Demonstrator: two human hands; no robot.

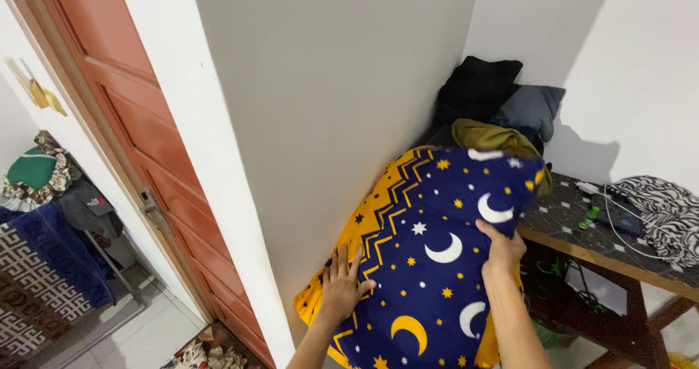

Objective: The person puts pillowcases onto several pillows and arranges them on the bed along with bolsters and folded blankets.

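A large pillow (429, 267) in a dark blue cover with moons, stars and a yellow zigzag edge leans against the grey wall (328, 107). My left hand (341, 285) lies flat on its lower left side, fingers spread. My right hand (501, 251) grips the cover near its upper right edge. The pillow's top rests against an olive cloth (488, 135).
A pile of dark and grey clothes (502, 96) sits in the corner. At right, a wooden table (619, 260) holds cables, a small green item (590, 217) and a zebra-print cloth (666, 205). A red-brown door (145, 136) stands open at left, with hanging fabrics (44, 267) beyond.
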